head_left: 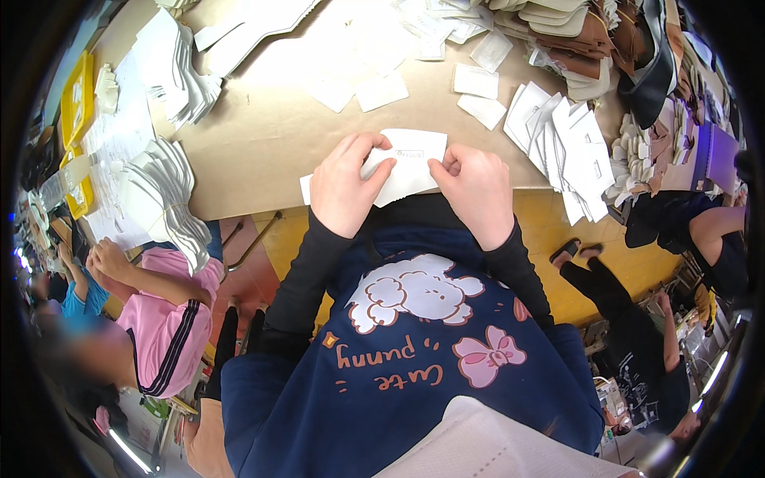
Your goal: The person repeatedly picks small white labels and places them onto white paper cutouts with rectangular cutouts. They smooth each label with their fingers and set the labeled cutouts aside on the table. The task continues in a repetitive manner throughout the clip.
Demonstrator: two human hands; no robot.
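Near the table's front edge, my left hand pinches a flat white cut piece between thumb and curled fingers at its left side. A small dark print marks the upper part of this piece. My right hand is closed at the piece's right edge, its thumb and bent index finger gripping it. From behind my left hand, the corner of another white piece sticks out. I cannot tell whether these pieces are fabric, leather or card.
Fanned white pieces lie at right on the brown tabletop. Small white squares are scattered ahead. White stacks stand at left near yellow trays; brown and cream piles fill the far right. A pink-shirted person sits at left.
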